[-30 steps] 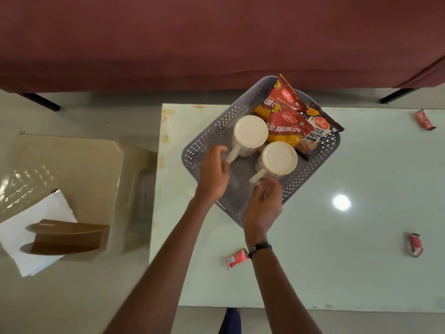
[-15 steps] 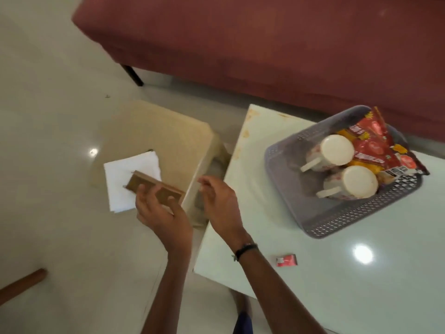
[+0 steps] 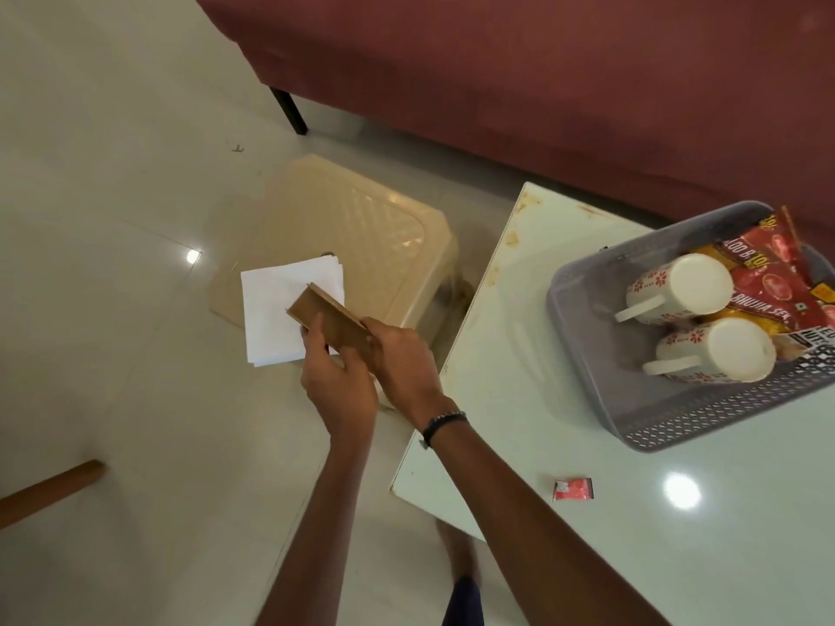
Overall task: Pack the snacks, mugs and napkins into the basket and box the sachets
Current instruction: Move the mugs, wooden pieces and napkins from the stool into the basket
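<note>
A flat brown cardboard box (image 3: pixel 326 319) is held over a stack of white napkins (image 3: pixel 284 305) on a beige plastic stool (image 3: pixel 375 228). My left hand (image 3: pixel 336 377) grips the box from below and my right hand (image 3: pixel 402 368) grips its near end. The grey perforated basket (image 3: pixel 668 422) stands on the pale table (image 3: pixel 565 399) at the right. Two white mugs (image 3: pixel 677 289) with red flowers lie on their sides in it, beside red and yellow snack packets (image 3: pixel 777 282). A small red sachet (image 3: pixel 573 489) lies on the table near its front edge.
A dark red sofa (image 3: pixel 542 74) runs along the back, with a black leg (image 3: pixel 289 108) on the shiny tiled floor. A wooden stick end (image 3: pixel 49 490) pokes in at lower left. My foot (image 3: pixel 461 553) shows under the table edge.
Both hands left the mugs in the basket and swung left to the stool. They closed on the brown box and lifted it off the napkins. The view turned left with them.
</note>
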The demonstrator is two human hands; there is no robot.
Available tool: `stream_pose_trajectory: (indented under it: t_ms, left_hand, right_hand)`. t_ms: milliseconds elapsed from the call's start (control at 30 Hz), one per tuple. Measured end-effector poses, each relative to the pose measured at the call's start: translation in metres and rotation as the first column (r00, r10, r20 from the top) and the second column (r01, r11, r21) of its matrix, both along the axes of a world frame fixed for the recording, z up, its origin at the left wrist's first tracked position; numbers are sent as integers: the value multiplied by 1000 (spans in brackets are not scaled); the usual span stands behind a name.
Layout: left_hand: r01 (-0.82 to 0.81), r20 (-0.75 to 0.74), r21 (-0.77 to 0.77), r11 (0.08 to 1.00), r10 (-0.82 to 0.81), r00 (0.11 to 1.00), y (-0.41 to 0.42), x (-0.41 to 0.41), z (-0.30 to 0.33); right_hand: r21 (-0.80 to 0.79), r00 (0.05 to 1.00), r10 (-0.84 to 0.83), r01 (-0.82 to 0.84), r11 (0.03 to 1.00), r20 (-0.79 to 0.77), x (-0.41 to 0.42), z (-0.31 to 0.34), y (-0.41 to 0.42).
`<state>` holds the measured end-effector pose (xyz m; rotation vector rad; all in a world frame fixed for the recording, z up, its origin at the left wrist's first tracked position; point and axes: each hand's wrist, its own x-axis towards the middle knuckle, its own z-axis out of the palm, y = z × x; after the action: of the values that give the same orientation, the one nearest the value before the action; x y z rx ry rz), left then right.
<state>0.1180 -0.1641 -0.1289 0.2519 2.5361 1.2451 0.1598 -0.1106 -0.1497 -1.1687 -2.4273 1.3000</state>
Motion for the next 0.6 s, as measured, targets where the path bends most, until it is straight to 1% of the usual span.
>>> stream_pose_trajectory:
  t_ms: [133, 300, 400, 500, 600]
  left_hand:
    - [96, -33, 15, 995, -96, 995, 9, 29, 18]
    - [275, -33, 102, 956, -273, 961, 43, 91, 40]
    - [398, -18, 144, 906, -400, 917, 69, 135, 50]
    - [496, 22, 166, 852, -506, 862, 93, 177, 53]
    - [594, 46, 126, 795, -603, 797, 110, 206, 40]
  right_hand:
    - [58, 994, -95, 98, 994, -45, 33, 14, 7]
    - [69, 956, -276, 283, 957, -99, 105, 44, 31]
    - [106, 916, -382, 395, 912, -121, 155, 53, 54]
    - [187, 883, -460, 469, 863, -89, 204, 52, 73]
    - [198, 854, -520, 516, 833, -36, 241, 43, 83]
